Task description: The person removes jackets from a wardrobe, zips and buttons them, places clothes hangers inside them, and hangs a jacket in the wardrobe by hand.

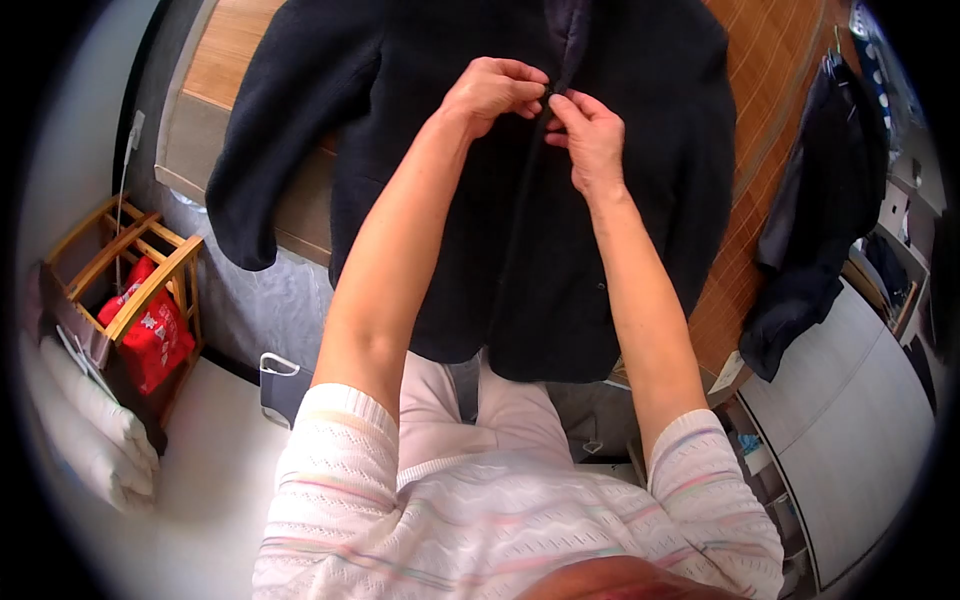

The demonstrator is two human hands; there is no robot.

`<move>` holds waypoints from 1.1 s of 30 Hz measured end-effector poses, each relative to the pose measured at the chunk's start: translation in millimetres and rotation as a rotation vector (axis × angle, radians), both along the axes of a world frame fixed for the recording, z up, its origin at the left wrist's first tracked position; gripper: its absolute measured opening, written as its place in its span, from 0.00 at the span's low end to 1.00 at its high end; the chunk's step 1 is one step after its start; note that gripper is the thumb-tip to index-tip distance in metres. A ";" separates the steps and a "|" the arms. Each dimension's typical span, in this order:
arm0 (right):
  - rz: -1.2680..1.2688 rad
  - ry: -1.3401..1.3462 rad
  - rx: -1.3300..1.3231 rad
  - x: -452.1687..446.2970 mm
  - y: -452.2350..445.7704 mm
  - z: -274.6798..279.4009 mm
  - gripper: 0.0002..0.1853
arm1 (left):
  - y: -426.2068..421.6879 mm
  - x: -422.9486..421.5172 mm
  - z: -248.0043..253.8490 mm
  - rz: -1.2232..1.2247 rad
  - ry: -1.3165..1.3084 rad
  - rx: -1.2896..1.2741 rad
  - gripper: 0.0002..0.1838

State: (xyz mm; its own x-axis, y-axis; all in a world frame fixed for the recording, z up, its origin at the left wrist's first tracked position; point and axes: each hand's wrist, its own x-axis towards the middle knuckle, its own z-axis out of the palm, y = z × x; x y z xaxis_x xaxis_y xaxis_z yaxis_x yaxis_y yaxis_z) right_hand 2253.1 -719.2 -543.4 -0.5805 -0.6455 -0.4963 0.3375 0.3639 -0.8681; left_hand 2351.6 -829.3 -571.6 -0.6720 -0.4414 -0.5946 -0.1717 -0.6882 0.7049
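Note:
A dark navy or black coat [490,230] lies spread out with its front up, its hem hanging over the near edge toward my lap. My left hand [497,92] pinches the coat's front edge in the upper middle, thumb and fingertips together. Close beside it, my right hand [592,138] is closed on the same front edge, its fingertips almost meeting the left ones. A small dark fastening may sit between the fingertips, but it is too small to make out. One coat sleeve [262,170] drapes down at the left.
Beneath the coat is a wooden-topped table [228,50]. At the left stands a wooden stool [150,275] with a red bag [155,335] by its legs. Dark clothing [815,180] hangs at the right, above a pale cabinet panel [850,400].

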 end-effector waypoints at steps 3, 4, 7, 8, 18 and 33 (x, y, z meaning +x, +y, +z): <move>0.009 -0.272 -0.021 -13.3 3.8 1.2 0.11 | 2.1 -0.5 -2.2 0.017 0.002 -0.017 0.08; 0.043 -0.263 -0.018 -15.1 4.0 0.5 0.10 | 4.3 -1.7 -2.4 0.021 -0.019 -0.062 0.08; 0.101 -0.173 -0.009 -17.9 1.3 -10.1 0.08 | 17.8 -9.7 -2.0 0.048 -0.198 -0.307 0.10; 0.123 -0.130 0.008 -19.1 0.4 -11.4 0.08 | 23.6 -11.7 -1.6 0.068 -0.267 -0.383 0.11; 0.217 0.128 0.116 -17.5 -5.9 -13.7 0.06 | 40.7 -21.3 12.7 0.173 -0.494 -0.555 0.13; 0.241 -0.047 0.187 -31.9 -7.2 7.4 0.07 | 34.2 -21.5 0.8 0.327 -0.301 -0.105 0.12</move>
